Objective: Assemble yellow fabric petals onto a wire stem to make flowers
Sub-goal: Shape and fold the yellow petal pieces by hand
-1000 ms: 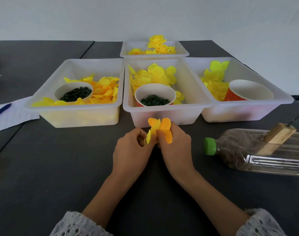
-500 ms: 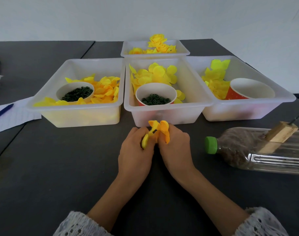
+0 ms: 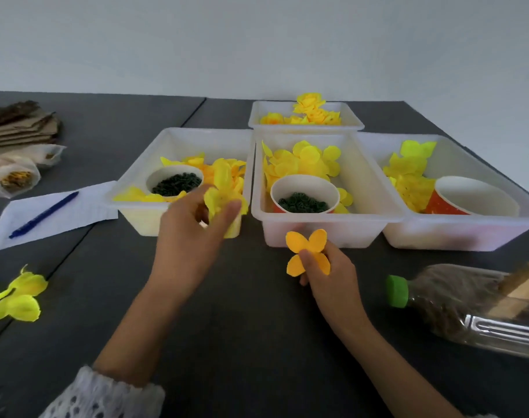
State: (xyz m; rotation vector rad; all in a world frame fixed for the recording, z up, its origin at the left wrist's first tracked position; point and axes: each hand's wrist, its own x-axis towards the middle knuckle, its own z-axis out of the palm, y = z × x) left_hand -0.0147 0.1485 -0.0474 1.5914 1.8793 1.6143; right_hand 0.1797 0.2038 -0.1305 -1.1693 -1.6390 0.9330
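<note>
My right hand (image 3: 329,276) pinches an orange-yellow four-lobed petal piece (image 3: 307,251) just in front of the middle bin (image 3: 314,227). My left hand (image 3: 191,233) is raised in front of the left bin (image 3: 142,218) and holds a blurred bunch of yellow petals (image 3: 224,197) between thumb and fingers. No wire stem shows clearly. Finished yellow flowers (image 3: 16,297) lie on the table at the far left. The left bin holds orange-yellow petals and a cup of dark green rings (image 3: 176,188). The middle bin holds round yellow petals (image 3: 299,161) and another cup of green rings (image 3: 304,202).
A right bin (image 3: 456,233) holds yellow petals and an orange cup (image 3: 471,197). A rear bin (image 3: 305,126) carries yellow flowers. A clear bottle with green cap (image 3: 468,306) lies at right. Paper with a blue pen (image 3: 43,214) and packets (image 3: 13,164) sit at left.
My hands have separated: the left has moved up and left toward the left bin with yellow petals, the right keeps the orange petal piece. The camera view has shifted left.
</note>
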